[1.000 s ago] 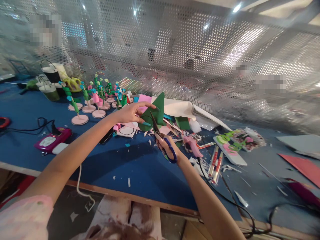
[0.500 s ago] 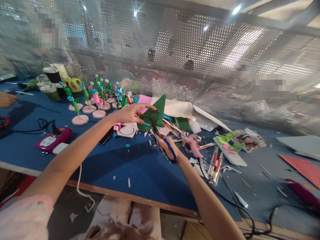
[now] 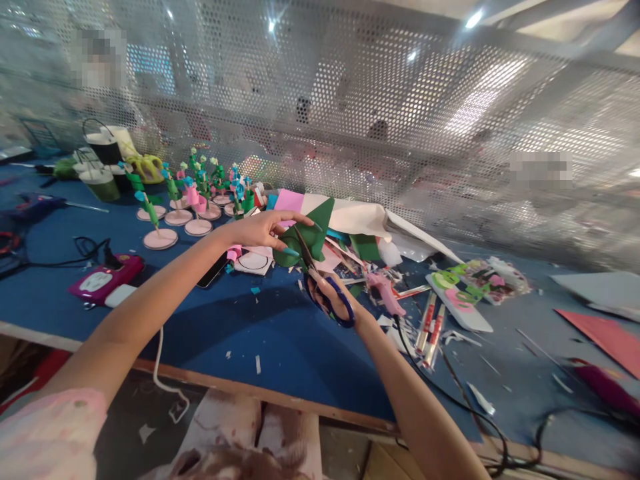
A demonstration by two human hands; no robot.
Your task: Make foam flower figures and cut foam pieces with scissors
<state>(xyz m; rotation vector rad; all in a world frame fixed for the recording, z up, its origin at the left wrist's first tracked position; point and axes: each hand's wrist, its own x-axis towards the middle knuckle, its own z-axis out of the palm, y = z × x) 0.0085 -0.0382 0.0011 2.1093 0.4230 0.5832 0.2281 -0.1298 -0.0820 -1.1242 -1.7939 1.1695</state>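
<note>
A piece of dark green paper or felt (image 3: 321,220) is gripped between the thumb and fingers of my left hand (image 3: 263,230). My right hand (image 3: 333,293) is closed through the blue handles of a pair of scissors (image 3: 309,252). Their blades lie at the green sheet, between its rounded left part and its pointed right part. Under and behind my hands lie a white card with a drawn circle (image 3: 254,262), a dark phone (image 3: 213,272) partly covered by my forearm, and paper scraps.
Several small craft flowers on round bases (image 3: 160,239) stand at the back left. A magenta power strip (image 3: 107,279) lies left. To the right are a pink glue gun (image 3: 384,293) with its black cord, red-and-clear tubes (image 3: 435,333) and a white tray (image 3: 463,307). A perforated metal screen (image 3: 350,100) rises behind.
The scissors' handles have spread wider apart, and the green sheet has tilted and dropped slightly. At far left, another person's hand has left view, and a blue tool now lies there.
</note>
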